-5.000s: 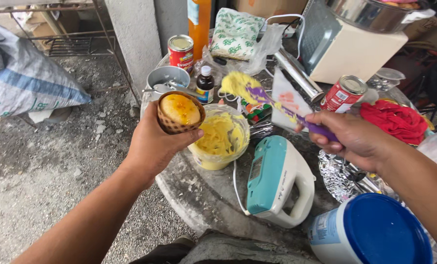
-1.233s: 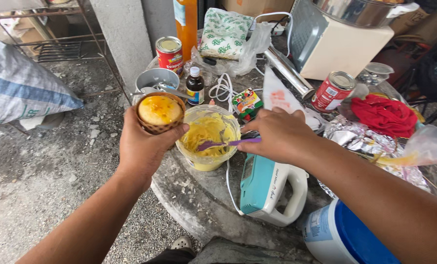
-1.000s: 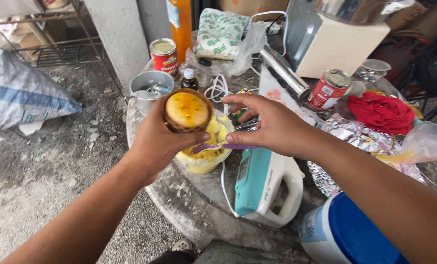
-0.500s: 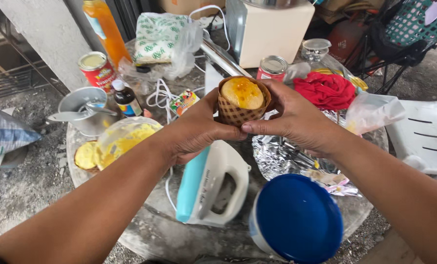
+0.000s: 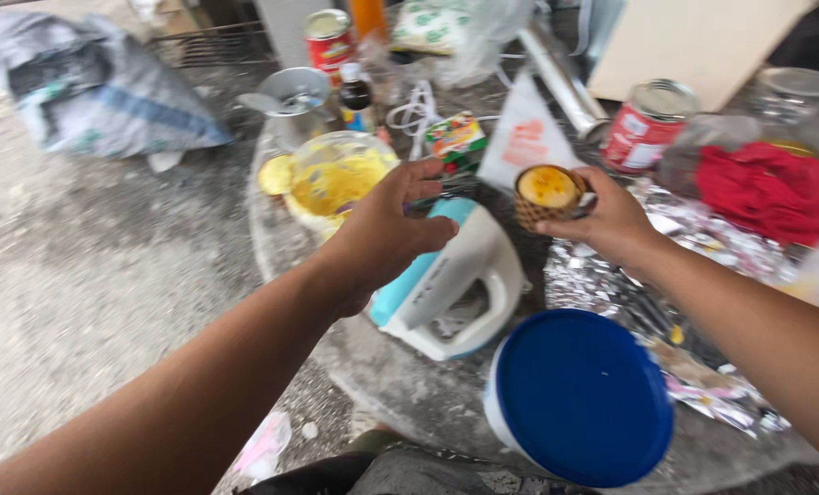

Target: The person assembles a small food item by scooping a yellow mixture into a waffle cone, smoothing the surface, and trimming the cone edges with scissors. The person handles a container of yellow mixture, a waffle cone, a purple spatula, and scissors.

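Outdoor setting, rough grey concrete ground, with a round stone bench (image 5: 400, 403) crowded with baking gear. Listed left to right.

Grey plastic sack (image 5: 88, 82) on the ground, far left, well apart from the bench.

Metal cup (image 5: 292, 92) at the bench's back left edge; just behind it a red tin (image 5: 327, 35), and beside it a small dark bottle (image 5: 356, 93).

Clear bowl of yellow batter (image 5: 336, 179), near the left rim of the bench.

My left hand (image 5: 387, 234): empty, fingers loosely spread and slightly curled, hovering over the bench between the bowl and the mixer, touching nothing that I can make out.

Teal and white hand mixer (image 5: 451, 284), lying on its side just under and to the right of my left hand.

Small colourful packet (image 5: 455, 139) behind the mixer, with a white paper cone (image 5: 527, 137) next to it.

Blue-lidded white tub (image 5: 579, 394) at the near edge of the bench.

Small brown fluted cup filled with yellow batter (image 5: 545, 194): held upright above the bench, pinched at its side by my right hand (image 5: 611, 220), thumb and fingers closed around it.

Crumpled foil (image 5: 666, 302) beneath my right forearm.

Second red tin (image 5: 648, 124) behind my right hand.

Red cloth (image 5: 767, 188) at far right.
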